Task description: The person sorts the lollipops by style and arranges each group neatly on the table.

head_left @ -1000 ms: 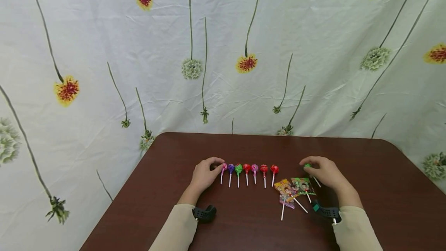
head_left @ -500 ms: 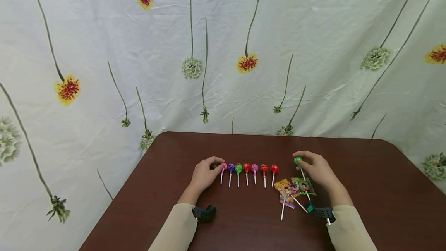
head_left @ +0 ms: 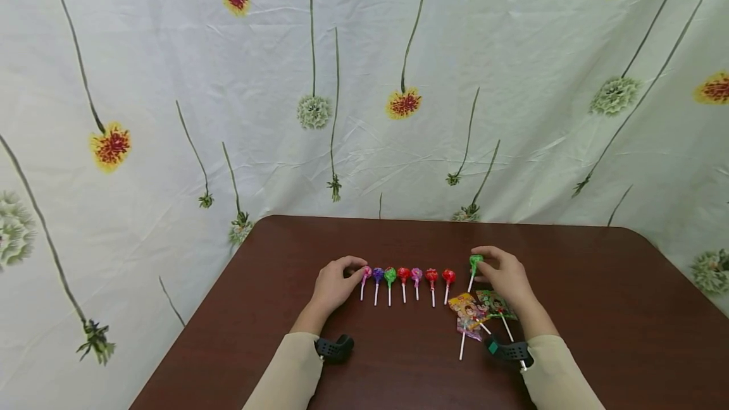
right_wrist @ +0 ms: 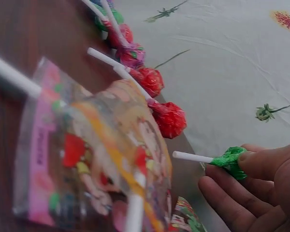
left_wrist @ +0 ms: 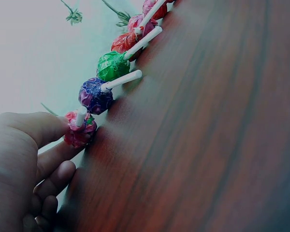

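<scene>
Right grip closed in a pinch on a green-wrapped lollipop, thumb and fingers at the candy's head, its white stick slanting back toward the person. Whether this lollipop touches the bench cannot be told.

Well to its left, the left grip pinches a pink lollipop by the head between thumb and forefinger, at the near end of a row of seven. Leading from that grip toward the right one lie a purple lollipop, a green lollipop, a red lollipop, a second pink lollipop and two more red lollipops, sticks pointing toward the person. A gap separates the last red one from the candy in the right grip.

Just nearer the person than the right grip, an orange packet, a green packet and a purple packet lie bunched, white sticks protruding. Beyond both grips hangs a flower-printed cloth; behind each, a dark wristband meets a beige sleeve.
</scene>
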Motion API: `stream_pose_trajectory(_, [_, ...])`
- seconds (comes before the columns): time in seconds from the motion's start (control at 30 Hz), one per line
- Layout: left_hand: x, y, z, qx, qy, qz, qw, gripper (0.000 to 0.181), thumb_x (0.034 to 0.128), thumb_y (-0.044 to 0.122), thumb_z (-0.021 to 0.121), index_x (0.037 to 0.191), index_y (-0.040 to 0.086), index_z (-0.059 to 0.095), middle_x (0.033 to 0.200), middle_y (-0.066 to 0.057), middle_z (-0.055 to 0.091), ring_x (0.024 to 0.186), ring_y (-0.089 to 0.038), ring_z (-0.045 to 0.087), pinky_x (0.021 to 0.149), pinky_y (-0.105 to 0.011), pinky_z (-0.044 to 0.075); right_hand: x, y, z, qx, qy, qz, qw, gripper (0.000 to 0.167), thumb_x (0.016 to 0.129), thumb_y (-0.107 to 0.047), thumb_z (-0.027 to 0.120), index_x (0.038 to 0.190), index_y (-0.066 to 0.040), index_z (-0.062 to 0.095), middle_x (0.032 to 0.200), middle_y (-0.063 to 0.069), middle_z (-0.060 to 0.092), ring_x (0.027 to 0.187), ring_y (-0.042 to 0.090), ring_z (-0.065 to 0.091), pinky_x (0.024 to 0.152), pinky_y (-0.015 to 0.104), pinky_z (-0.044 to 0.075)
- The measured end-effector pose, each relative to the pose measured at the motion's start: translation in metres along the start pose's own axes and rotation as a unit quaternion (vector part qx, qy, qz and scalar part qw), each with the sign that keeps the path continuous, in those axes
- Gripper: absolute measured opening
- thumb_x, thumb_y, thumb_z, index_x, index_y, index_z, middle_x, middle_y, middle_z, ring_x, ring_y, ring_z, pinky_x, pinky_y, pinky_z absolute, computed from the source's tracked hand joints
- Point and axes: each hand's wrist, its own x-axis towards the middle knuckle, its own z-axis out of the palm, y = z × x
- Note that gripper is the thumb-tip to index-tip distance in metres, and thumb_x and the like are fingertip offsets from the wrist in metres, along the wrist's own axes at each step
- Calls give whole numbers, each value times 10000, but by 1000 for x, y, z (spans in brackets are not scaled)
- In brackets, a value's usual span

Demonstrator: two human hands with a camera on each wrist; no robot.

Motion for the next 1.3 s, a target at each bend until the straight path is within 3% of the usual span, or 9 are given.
stream_pose_trajectory(0.27, [0,1,-1,7,-14,30,10000,139,942,323,689,1067,290,740,956,61,707,853,-118,582,772,-330,448,1,1,11,-333,216,36,9992,322,1013,-68,549,1332,-60,590,1335,270,573,881,296,746,687,339,585])
stream_pose_trajectory(0.47, [-1,0,-1,5,-48,-17,10000,139,946,321,685,1072,295,738,943,62,700,839,-116,570,761,-324,441,0,3,13,-571,7,14,9984,292,1001,-97,576,1287,-67,629,1242,235,646,891,279,734,725,363,582])
stream_pose_trajectory(0.63, [0,1,0,-14,-54,-41,10000,137,944,317,687,1070,301,738,954,64,702,847,-119,573,772,-323,442,1,2,12,-825,-236,26,9963,275,984,-122,591,1250,-88,656,1163,186,683,872,225,654,681,319,502])
stream_pose_trajectory(0.8, [0,1,0,-31,-38,-55,10000,134,944,316,687,1067,305,738,954,64,700,854,-125,570,772,-325,441,0,0,13,-960,-395,-14,9946,248,977,-115,604,1215,-96,672,1201,167,676,947,239,632,713,331,506])
stream_pose_trajectory(1.03, [0,1,0,-41,-21,-74,10000,136,943,314,689,1068,301,740,960,63,705,858,-122,576,774,-324,449,0,0,15,-949,-513,31,9942,243,978,-118,602,1209,-95,674,1201,173,675,815,194,602,643,313,485])
stream_pose_trajectory(1.3, [0,0,0,-43,-24,-5,10000,138,939,304,693,1066,282,742,958,51,706,848,-124,575,753,-319,447,1,1,16,-1102,-493,-94,9926,248,967,-126,616,1203,-103,686,1219,171,671,879,221,599,664,315,474])
